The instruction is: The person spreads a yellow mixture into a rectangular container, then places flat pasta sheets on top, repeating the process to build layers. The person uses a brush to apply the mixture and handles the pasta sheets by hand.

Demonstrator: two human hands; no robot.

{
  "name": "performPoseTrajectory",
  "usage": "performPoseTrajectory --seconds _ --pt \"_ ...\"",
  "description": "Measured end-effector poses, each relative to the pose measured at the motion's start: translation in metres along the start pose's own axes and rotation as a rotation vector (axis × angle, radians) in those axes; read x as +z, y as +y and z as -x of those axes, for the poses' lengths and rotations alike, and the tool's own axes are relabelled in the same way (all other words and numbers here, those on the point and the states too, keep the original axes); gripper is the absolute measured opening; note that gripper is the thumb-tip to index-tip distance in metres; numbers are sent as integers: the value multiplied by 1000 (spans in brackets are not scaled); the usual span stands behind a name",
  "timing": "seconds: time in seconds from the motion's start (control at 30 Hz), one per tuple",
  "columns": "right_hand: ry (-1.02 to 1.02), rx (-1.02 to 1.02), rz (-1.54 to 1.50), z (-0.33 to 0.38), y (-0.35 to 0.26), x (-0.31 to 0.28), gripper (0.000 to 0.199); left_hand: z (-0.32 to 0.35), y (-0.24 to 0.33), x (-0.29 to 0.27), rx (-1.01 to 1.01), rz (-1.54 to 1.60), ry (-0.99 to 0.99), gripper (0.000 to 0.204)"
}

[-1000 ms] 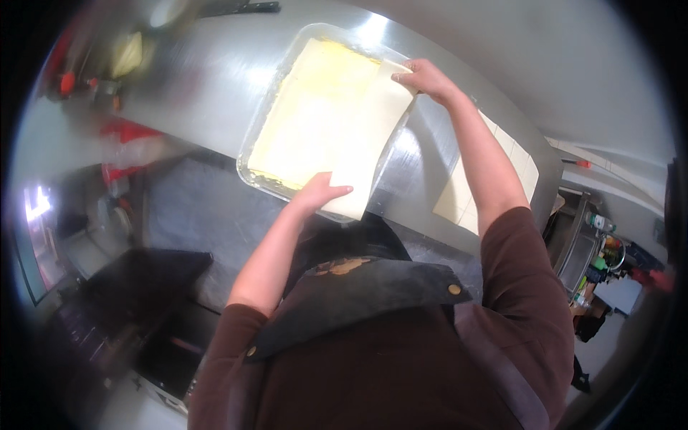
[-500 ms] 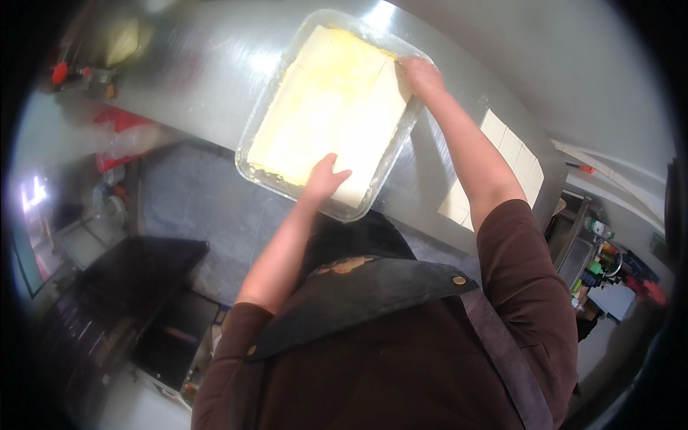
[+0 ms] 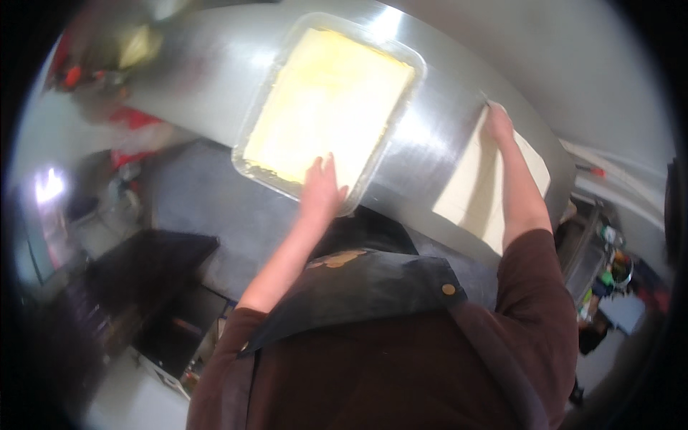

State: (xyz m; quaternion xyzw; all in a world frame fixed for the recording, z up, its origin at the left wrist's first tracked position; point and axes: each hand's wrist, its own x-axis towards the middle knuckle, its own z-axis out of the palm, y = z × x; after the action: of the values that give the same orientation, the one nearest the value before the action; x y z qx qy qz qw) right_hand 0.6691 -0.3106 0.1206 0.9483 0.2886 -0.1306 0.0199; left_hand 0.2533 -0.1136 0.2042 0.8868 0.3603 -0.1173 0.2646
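Your left hand (image 3: 320,188) lay flat and open, fingers together and stretched forward, pressing on the near end of the pale yellow sheet (image 3: 331,100) inside the clear rectangular tray (image 3: 251,115). It gripped nothing; the palm rested by the tray's near rim. The tray stood on the steel bench (image 3: 423,143), skewed, with its near corner overhanging the bench's front edge.

Your right hand (image 3: 498,122) reached out to the far edge of a beige paper sheet (image 3: 476,186) that lay on the bench to the right of the tray, apart from it. The fingers touched the sheet's far corner; whether they pinched it or only pressed on it, you cannot tell from this view.

Half a second before, your right hand had been at the tray's far right corner, on the yellow sheet. It had since left the tray and moved over to the beige paper. Your left hand had stayed at the near end of the tray, and the yellow sheet now lay flat and filled the tray.
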Motion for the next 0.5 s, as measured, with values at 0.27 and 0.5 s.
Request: performPoseTrajectory --seconds 0.27,0.5 --pt "-124 -111 -170 -12 20 -34 23 1 -20 -34 -23 124 -107 71" --pt "-125 -171 -215 -1 5 -59 26 17 -17 -31 -45 103 -11 73"
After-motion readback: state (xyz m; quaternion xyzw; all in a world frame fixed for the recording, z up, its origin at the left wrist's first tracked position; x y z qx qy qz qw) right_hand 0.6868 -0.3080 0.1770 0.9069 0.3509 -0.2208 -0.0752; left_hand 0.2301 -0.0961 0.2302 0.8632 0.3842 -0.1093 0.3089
